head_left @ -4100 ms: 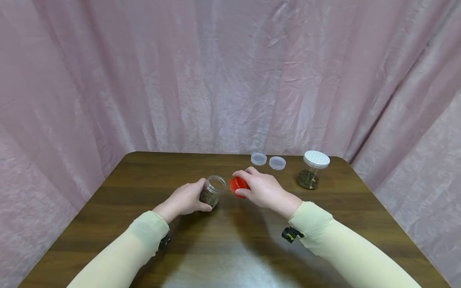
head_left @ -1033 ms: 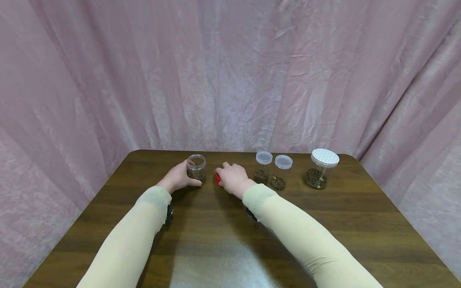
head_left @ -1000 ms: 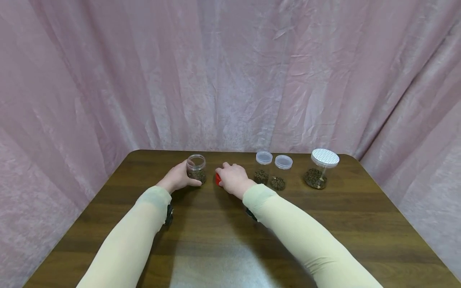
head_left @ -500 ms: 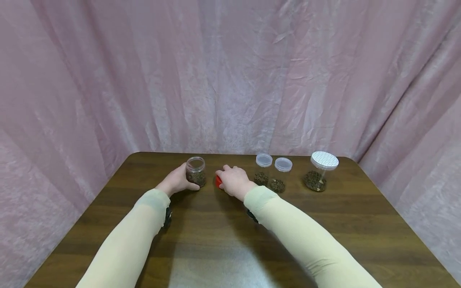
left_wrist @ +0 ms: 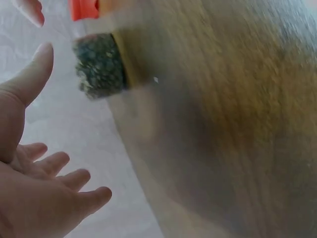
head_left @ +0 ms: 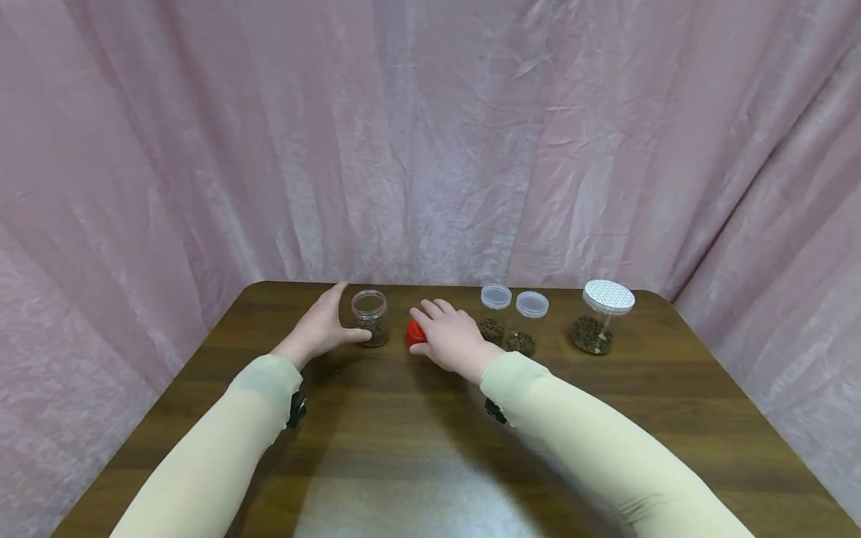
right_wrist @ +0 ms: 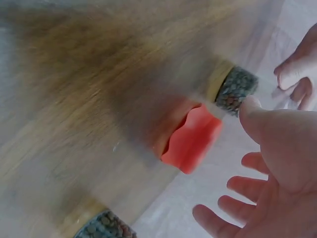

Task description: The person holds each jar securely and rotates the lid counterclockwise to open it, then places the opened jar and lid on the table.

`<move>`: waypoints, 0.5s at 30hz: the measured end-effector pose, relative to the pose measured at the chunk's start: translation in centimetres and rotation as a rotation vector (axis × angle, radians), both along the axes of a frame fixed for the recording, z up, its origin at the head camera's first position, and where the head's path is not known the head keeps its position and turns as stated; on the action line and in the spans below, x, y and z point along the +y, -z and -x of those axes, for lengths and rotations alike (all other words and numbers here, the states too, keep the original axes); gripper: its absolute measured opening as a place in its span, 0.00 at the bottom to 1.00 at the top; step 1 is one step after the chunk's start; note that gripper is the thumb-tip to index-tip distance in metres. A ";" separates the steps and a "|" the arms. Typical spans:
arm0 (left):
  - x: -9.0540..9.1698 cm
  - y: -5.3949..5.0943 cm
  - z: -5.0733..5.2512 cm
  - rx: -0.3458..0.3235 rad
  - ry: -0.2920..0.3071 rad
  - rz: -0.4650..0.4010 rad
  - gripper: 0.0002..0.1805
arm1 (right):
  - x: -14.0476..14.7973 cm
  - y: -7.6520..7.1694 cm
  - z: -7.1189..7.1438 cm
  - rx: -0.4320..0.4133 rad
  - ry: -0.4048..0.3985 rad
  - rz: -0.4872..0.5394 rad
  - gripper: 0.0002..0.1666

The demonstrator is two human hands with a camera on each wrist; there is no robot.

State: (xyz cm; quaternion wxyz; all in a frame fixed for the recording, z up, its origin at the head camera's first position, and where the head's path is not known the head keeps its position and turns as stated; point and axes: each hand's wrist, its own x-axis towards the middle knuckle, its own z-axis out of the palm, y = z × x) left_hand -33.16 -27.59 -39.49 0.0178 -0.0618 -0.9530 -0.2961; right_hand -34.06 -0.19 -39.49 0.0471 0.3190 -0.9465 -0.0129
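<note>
A clear, lidless jar [head_left: 373,331] with dark dried bits in its lower part stands upright near the table's back edge. My left hand [head_left: 318,323] is just left of it, fingers and thumb spread; in the left wrist view a gap shows between that hand [left_wrist: 49,193] and the jar [left_wrist: 100,65]. To the jar's right sits a small red piece [head_left: 415,334] with a wavy rim, which faces the table in the right wrist view. My right hand [head_left: 452,340] hovers beside it with loosely spread fingers, apart from the red piece [right_wrist: 193,139] in the right wrist view.
Two slim clear jars with translucent lids, one [head_left: 495,297] behind the other [head_left: 531,305], stand right of my right hand. Farther right is a bigger jar [head_left: 608,299] with a white patterned lid. All hold dark bits. A pink curtain [head_left: 430,149] hangs behind the wooden table [head_left: 390,448].
Earlier I held the tilted jar and the red piece up; both then came down near the back edge. Since half a second ago both hands have let go and drawn slightly away.
</note>
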 end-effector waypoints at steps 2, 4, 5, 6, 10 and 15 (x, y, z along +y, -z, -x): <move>0.3 -0.2 -0.1 0.049 0.008 0.015 0.65 | 0.5 -0.1 -0.5 0.031 -0.024 0.019 0.46; 0.8 -0.5 -0.4 0.099 0.020 0.045 0.64 | 1.0 -0.2 -1.0 0.062 -0.047 0.033 0.46; 1.1 -0.6 -0.5 0.126 0.024 0.064 0.64 | 1.3 -0.2 -1.2 0.079 -0.058 0.042 0.46; 1.3 -0.7 -0.6 0.151 0.026 0.084 0.63 | 1.6 -0.3 -1.5 0.096 -0.068 0.049 0.46; 2.4 -1.1 -1.4 0.214 0.015 0.153 0.60 | 2.6 -0.6 -2.4 0.158 -0.113 0.077 0.46; 3.9 -1.5 -2.5 0.265 0.010 0.199 0.56 | 4.1 -1.3 -3.3 0.222 -0.139 0.107 0.45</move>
